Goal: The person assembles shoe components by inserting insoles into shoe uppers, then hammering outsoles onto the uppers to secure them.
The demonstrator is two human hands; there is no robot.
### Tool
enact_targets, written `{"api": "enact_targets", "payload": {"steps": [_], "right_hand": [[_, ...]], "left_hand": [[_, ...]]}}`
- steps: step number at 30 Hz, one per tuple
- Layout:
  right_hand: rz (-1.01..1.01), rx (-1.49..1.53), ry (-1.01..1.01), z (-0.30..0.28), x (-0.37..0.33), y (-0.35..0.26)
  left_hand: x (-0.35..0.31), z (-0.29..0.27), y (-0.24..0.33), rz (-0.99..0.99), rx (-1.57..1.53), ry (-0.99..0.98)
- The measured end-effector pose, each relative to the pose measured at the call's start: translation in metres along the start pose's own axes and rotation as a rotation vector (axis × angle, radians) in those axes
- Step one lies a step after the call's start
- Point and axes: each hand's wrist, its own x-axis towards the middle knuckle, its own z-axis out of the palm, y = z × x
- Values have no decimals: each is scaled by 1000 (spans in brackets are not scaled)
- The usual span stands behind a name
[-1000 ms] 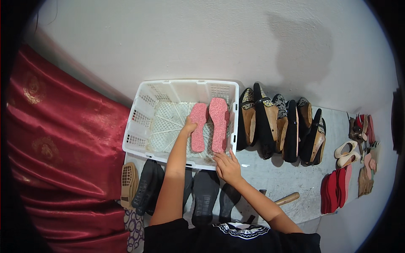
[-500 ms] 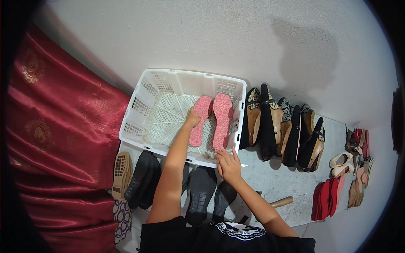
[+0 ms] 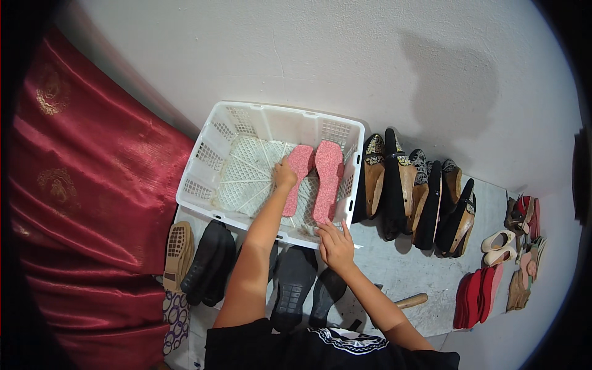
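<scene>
Two pink speckled shoe soles stand side by side in a white plastic basket (image 3: 203,213). My left hand (image 3: 285,175) reaches into the basket, its fingers closed on the edge of the left pink sole (image 3: 300,161). The right pink sole (image 3: 327,179) leans near the basket's right wall, its lower end close to the near rim. Over that rim rests my right hand (image 3: 336,246), fingers apart, fingertips by the lower end of the right sole. I cannot tell whether they touch it.
Black shoes on wooden lasts (image 3: 401,191) stand right of the basket. Black rubber soles (image 3: 295,287) and a tan sole (image 3: 178,256) lie in front. Farther right are a wooden handle (image 3: 412,300), red soles (image 3: 473,296) and cream shoes (image 3: 498,248). A red curtain (image 3: 98,203) hangs left.
My left hand has shifted slightly up along the left sole's edge. The basket and soles appear a little lower and farther right in view. My right hand stays at the near rim.
</scene>
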Motion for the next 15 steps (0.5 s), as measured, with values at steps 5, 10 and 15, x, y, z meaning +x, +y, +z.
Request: {"api": "enact_targets", "payload": {"steps": [5, 10, 15], "right_hand": [[-3, -9, -12, -1, 0, 0], [-3, -6, -5, -1, 0, 1], [2, -6, -13, -2, 2, 2]], "left_hand": [[-4, -2, 13, -36, 81, -6], [-14, -15, 26, 39, 181, -109], [-17, -14, 32, 112, 227, -103]]}}
